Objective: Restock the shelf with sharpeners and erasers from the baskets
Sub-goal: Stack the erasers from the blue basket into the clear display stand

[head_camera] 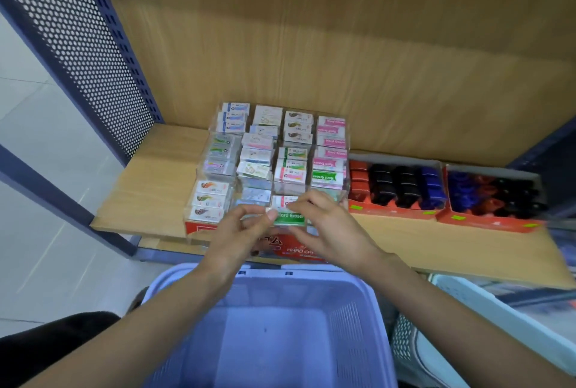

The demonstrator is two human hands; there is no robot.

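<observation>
Eraser (290, 218): a green-and-white packet marked "Hard Eraser". It lay level at centre frame, at the front edge of the case, held between both hands.
Left hand (240, 232): the forearm ran up from the lower left. Thumb and forefinger pinched the packet's left end, and the other fingers were curled below.
Right hand (327, 225): the forearm ran up from the lower right. The fingers were curled over the packet's right end with the thumb beneath, so it gripped the packet.
Case (330, 193): clear and stepped, with four columns of compartments. It stood left of centre on the shelf.
Stock (290, 174): small boxed erasers in white, green and pink wrappers, stacked through the compartments. One white packet sat just behind the held eraser.
Red box (296, 250): below the case front and under the hands. Its lettering was partly hidden.
Shelf (149, 188): a wood-grain board with a matching back wall across the upper frame.
Trays (396, 211): two red card trays side by side, right of the case. The nearer one was just beside it.
Sharpeners (405, 185): red, black and blue, packed in rows in both trays.
Basket (174, 281): lilac plastic at bottom centre, below the shelf edge and under both forearms.
Pale basket (498, 322): at lower right, its contents too blurred to tell.
Side panel (78, 45): perforated metal at upper left.
</observation>
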